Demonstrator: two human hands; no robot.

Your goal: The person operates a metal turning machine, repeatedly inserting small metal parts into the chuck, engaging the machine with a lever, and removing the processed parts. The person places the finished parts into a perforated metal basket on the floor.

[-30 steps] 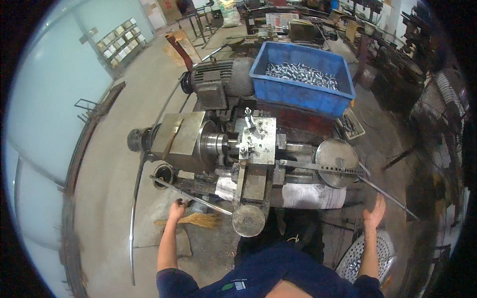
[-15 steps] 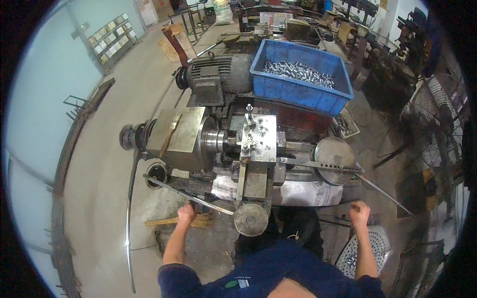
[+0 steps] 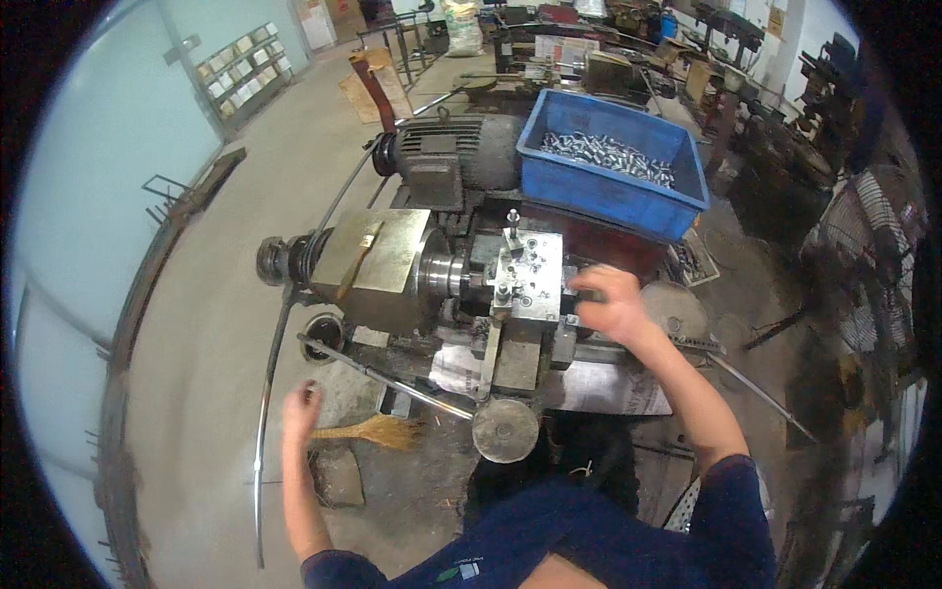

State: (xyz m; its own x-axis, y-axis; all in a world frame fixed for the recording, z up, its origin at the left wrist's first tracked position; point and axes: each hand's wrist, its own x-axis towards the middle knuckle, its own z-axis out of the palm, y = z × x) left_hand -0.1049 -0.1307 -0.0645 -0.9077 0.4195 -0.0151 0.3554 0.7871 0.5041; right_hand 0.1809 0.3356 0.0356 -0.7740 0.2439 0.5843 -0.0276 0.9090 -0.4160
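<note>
A small metal lathe stands before me, with a chuck (image 3: 447, 276) on its headstock (image 3: 378, 285) and a bright square tool block (image 3: 537, 275) on the slide. My right hand (image 3: 610, 299) is at the right side of the tool block, fingers curled; whatever lies in them is hidden. Low on the left, my left hand (image 3: 301, 412) is closed, with a dark spot at its fingertips too small to name. It is apart from the long metal lever (image 3: 388, 379), which slants toward a round disc (image 3: 505, 430) at the near end of the slide.
Behind the lathe stand a motor (image 3: 461, 157) and a blue bin (image 3: 613, 206) of small shiny metal parts. On the headstock lies a brush (image 3: 359, 263). A straw broom (image 3: 378, 431) lies on the floor. Right are a round plate (image 3: 672, 309), a rod (image 3: 760, 388) and a fan (image 3: 863, 255).
My right hand has risen from the low right to the side of the tool block. My left hand has moved left, away from beneath the lever. The view has shifted slightly.
</note>
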